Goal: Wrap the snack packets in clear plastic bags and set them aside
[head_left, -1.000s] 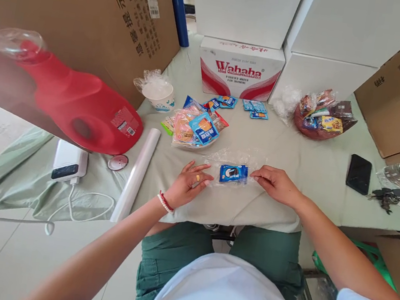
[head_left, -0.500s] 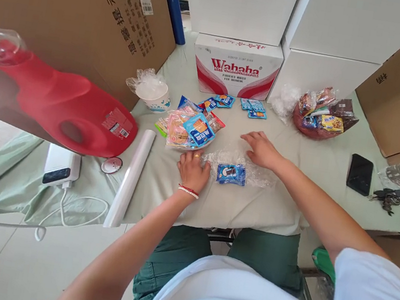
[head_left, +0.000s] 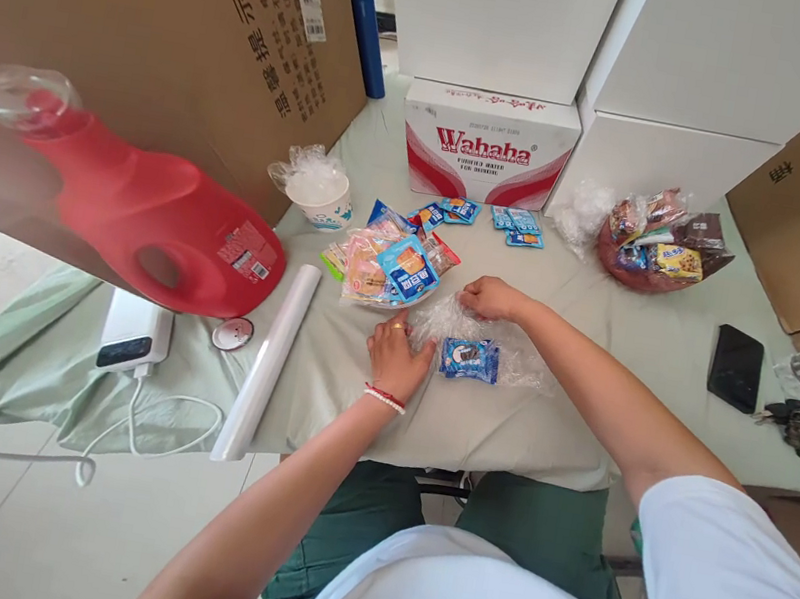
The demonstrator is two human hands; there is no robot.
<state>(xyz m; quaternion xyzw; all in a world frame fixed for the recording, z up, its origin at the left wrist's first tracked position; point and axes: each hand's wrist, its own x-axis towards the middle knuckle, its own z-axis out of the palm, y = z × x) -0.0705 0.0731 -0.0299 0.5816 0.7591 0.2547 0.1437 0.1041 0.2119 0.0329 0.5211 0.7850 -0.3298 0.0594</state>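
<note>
Your right hand point(head_left: 485, 298), at the blue packet's point(head_left: 470, 359) twelve o'clock, seems pinched on clear film point(head_left: 525, 362), likely controlling its far edge. Your left hand point(head_left: 399, 352), at nine, probably steadies it; I can't tell whether it grips. The packet lies on the film, counter point(head_left: 328, 369) beneath.

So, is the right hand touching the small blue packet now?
Apart. The head view shows it: the right hand is beyond the blue packet, with a visible strip of clear film between them.
</note>
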